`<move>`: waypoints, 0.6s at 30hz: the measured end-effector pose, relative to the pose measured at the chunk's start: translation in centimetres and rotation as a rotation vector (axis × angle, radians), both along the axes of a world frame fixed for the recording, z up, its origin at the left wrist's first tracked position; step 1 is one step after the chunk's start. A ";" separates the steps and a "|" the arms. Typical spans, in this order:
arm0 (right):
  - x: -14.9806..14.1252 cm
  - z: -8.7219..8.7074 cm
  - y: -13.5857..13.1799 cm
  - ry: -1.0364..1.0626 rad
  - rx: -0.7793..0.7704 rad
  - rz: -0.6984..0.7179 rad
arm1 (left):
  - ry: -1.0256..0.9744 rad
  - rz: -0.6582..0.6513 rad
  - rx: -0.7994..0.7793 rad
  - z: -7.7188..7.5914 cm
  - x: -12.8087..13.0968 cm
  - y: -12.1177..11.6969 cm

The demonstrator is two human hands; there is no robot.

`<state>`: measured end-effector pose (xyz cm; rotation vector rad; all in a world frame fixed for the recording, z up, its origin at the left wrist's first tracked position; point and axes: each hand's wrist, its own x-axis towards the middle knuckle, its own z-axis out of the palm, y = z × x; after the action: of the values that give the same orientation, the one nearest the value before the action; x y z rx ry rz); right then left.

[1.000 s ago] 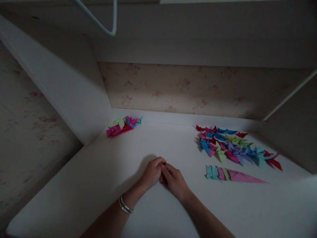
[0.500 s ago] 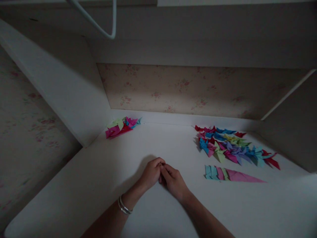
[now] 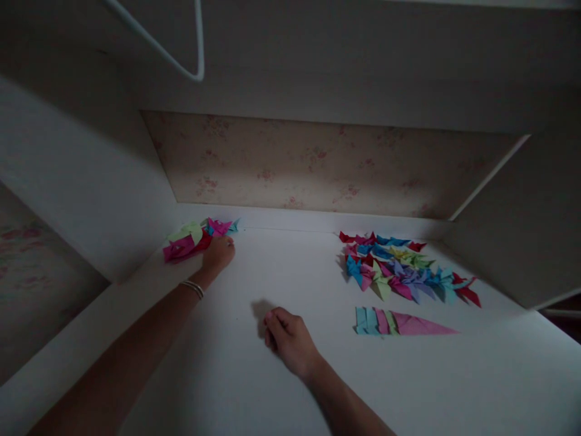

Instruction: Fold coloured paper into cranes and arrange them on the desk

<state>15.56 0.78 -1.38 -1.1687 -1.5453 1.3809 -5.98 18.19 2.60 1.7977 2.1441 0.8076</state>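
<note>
Change since half a second ago: my hands were together mid-table, now they're apart. Left hand [image 3: 219, 251] has gone out to the left paper pile [image 3: 181, 247] and is right at its near right edge. Its fingers are curled; can't tell whether they pinch any paper. Right hand [image 3: 290, 339] is about where it was, mid-table, fingers folded in, thumb against them. Can't tell if anything sits between.

Left paper pile: folded pieces in pink, red, pale green and blue, heaped in the back left corner. Right paper cluster [image 3: 403, 275], multicoloured, lies in rows at back right, same layout as before. Just in front of it, the overlapped paper row [image 3: 399, 322]: light blue, pink, green, then a long pink point aimed right. Also unchanged.

View has shifted a bit, everything sits further left.

Table [image 3: 254, 387] is white and plain. Floral wallpaper [image 3: 295, 163] behind, white side panel [image 3: 72, 157] at left, shelf underside [image 3: 318, 91] overhead, pale bent rod [image 3: 200, 54] hanging at top. Light is dim.
</note>
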 end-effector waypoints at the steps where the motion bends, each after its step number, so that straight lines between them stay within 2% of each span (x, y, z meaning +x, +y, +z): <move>1: 0.0 0.0 0.1 0.002 -0.003 0.000 | 0.037 0.006 0.014 0.3 -0.6 0.9; 6: 0.1 0.2 0.3 -0.012 -0.009 -0.002 | 0.351 0.039 -0.002 0.2 -2.1 3.6; 9: 0.1 0.2 0.3 -0.013 -0.012 0.007 | 0.376 0.064 -0.043 -0.1 -2.2 4.4; 14: 0.1 0.1 0.3 -0.038 0.009 0.014 | 0.398 0.004 -0.081 -0.6 -1.6 5.0; 18: 0.2 0.2 0.3 -0.041 0.002 0.017 | 0.428 0.041 -0.076 -0.8 -1.1 5.1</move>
<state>15.75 1.07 -1.13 -1.1918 -1.5885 1.3736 -7.10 23.28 1.76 2.0376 2.4322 0.3635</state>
